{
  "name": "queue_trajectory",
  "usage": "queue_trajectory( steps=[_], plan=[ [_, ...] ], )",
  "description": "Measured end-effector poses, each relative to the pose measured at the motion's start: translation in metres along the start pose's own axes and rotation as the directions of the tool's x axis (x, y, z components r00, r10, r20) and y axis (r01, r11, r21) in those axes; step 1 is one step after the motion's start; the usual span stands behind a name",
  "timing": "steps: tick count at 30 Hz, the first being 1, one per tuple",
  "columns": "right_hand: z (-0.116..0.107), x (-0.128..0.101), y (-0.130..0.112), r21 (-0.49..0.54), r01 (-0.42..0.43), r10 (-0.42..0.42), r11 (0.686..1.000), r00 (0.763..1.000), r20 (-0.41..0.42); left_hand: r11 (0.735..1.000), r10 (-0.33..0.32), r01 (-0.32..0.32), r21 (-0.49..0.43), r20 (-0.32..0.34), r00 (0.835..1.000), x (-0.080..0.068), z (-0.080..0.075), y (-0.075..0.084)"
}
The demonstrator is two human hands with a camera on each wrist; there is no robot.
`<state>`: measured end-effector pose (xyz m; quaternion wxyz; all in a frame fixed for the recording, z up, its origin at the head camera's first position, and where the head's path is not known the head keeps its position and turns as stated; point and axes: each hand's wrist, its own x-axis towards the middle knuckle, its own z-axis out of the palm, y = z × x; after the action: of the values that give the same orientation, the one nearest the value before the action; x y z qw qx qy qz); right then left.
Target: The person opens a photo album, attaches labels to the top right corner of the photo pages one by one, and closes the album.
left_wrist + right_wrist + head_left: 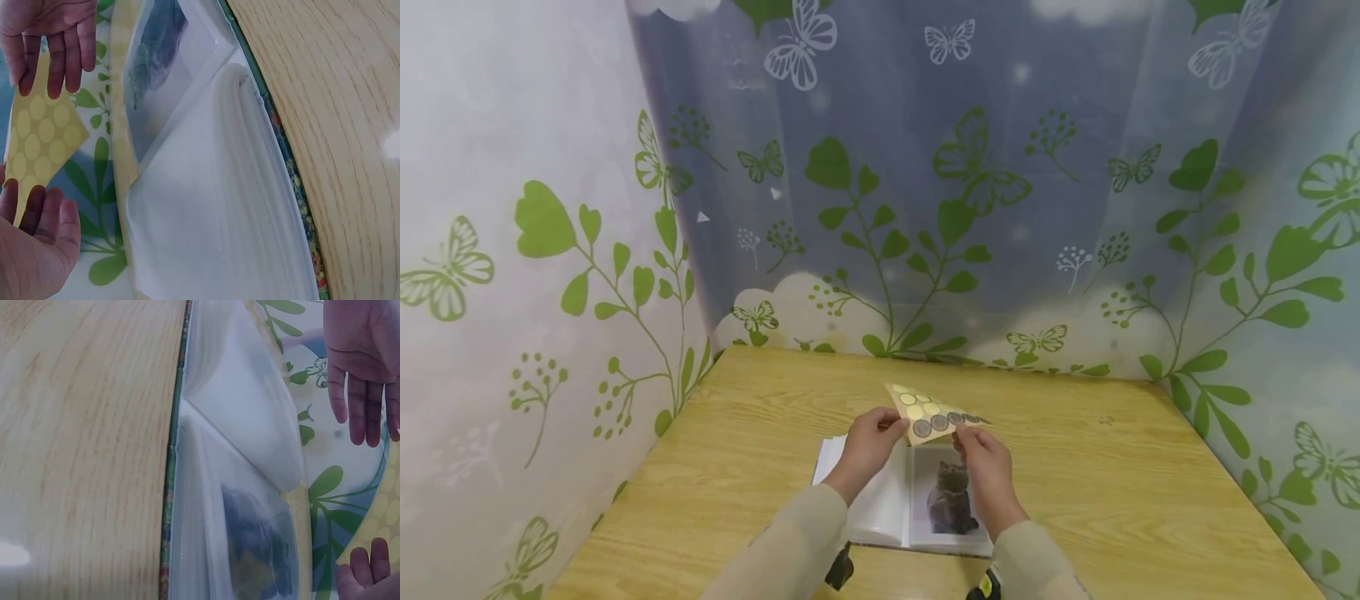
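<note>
We see two hands raised above a wooden surface, sharing one yellow sticker sheet printed with rows of round dots. The left hand pinches the sheet's left edge, fingers curled onto it; the right hand pinches its lower right edge in the same way, so each grip is closed on the sheet. The sheet hangs tilted in the air, clear of the surface, directly over an open photo album. We note that the album lies flat near the front edge of the surface, its right-hand page showing a photo of a grey cat behind a clear sleeve, its left-hand page blank white. In the left wrist view we see the sheet's underside, pale yellow with lighter circles, spanning the gap between fingers above and below it, with the stack of clear album sleeves just beside. In the right wrist view we see the album's patterned spine edge lying on the wood grain. A curtain with green leaves and butterflies encloses the surface on three sides.
</note>
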<state>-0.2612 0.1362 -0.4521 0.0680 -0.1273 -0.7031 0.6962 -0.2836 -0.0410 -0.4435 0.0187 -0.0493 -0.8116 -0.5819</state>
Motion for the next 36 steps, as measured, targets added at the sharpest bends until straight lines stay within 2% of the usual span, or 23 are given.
queue_trajectory(
  steps=[8,16,18,20,22,24,27,28,31,33,36],
  plan=[
    [0.002,-0.002,0.003,0.003,-0.02,0.02,1.0,1.0,-0.014,0.99,-0.066,0.068,-0.122,0.026,0.997,-0.004,0.001,-0.002],
    [0.002,-0.002,0.01,-0.008,0.011,-0.011,1.0,1.0,-0.003,0.984,-0.055,0.056,-0.167,0.007,0.998,-0.005,0.002,-0.002],
    [-0.001,-0.004,0.011,-0.075,0.03,-0.032,0.997,0.999,-0.024,0.983,-0.053,0.054,-0.176,0.01,0.999,-0.005,0.002,-0.003],
    [-0.005,-0.007,0.013,-0.195,0.068,-0.081,0.978,0.995,-0.06,0.983,-0.045,0.046,-0.178,0.013,0.999,-0.006,0.001,-0.004],
    [-0.01,-0.008,0.014,-0.319,0.119,-0.152,0.94,0.985,-0.081,0.985,-0.035,0.036,-0.169,0.013,0.999,-0.007,0.0,-0.006],
    [-0.014,-0.008,0.016,-0.451,0.198,-0.253,0.87,0.965,-0.063,0.986,-0.034,0.036,-0.162,0.014,0.999,-0.008,-0.001,-0.008],
    [-0.015,-0.005,0.017,-0.565,0.361,-0.395,0.742,0.916,0.066,0.987,-0.044,0.046,-0.154,0.011,0.999,-0.008,-0.003,-0.013],
    [-0.014,-0.005,0.017,-0.597,0.414,-0.433,0.687,0.893,0.12,0.986,-0.049,0.05,-0.158,0.012,0.999,-0.008,-0.003,-0.015],
    [-0.007,-0.003,0.017,-0.64,0.526,-0.503,0.56,0.83,0.242,0.981,-0.066,0.069,-0.181,0.021,0.998,-0.007,-0.004,-0.019],
    [-0.001,-0.004,0.016,-0.643,0.579,-0.529,0.501,0.793,0.301,0.978,-0.07,0.075,-0.197,0.03,0.997,-0.007,-0.004,-0.021],
    [0.008,-0.005,0.016,-0.642,0.617,-0.55,0.455,0.762,0.343,0.973,-0.074,0.082,-0.216,0.047,0.996,-0.006,-0.002,-0.022]
  ],
)
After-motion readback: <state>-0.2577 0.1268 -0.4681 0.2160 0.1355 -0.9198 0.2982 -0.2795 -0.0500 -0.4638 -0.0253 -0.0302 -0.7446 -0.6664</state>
